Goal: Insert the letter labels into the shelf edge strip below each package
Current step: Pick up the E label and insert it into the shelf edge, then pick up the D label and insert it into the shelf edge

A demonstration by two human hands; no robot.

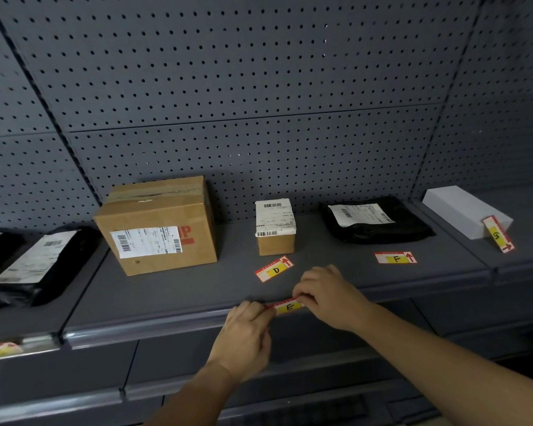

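A: Start nearest. Both hands are at the strip (173,325): the left hand (248,325) pinches the left end of the E label (290,307), the right hand (326,295) pinches its right end. The label sits right at the strip's top lip, just below and in front of the small box (276,229).

B: So how should it go in?

A: My view: keep it level, tuck one long edge under a lip along its whole length, then press the other edge in. Fingers should hold the ends only, so the card can bow a little and snap flat. It should end centred under the small box.

B: Counts, working back from the strip?

A: One label in hand. One more already in the strip, far left of the E label, letter unreadable. Three loose on the shelf: D (274,269) just behind the hands, F (396,257) to the right, G (499,234) far right, leaning on the white box (462,210). Five labels visible.

B: Packages?

A: Six visible: two black bags at far left, one big box (157,226), the small box, one black bag (379,222) right of it, one white box.
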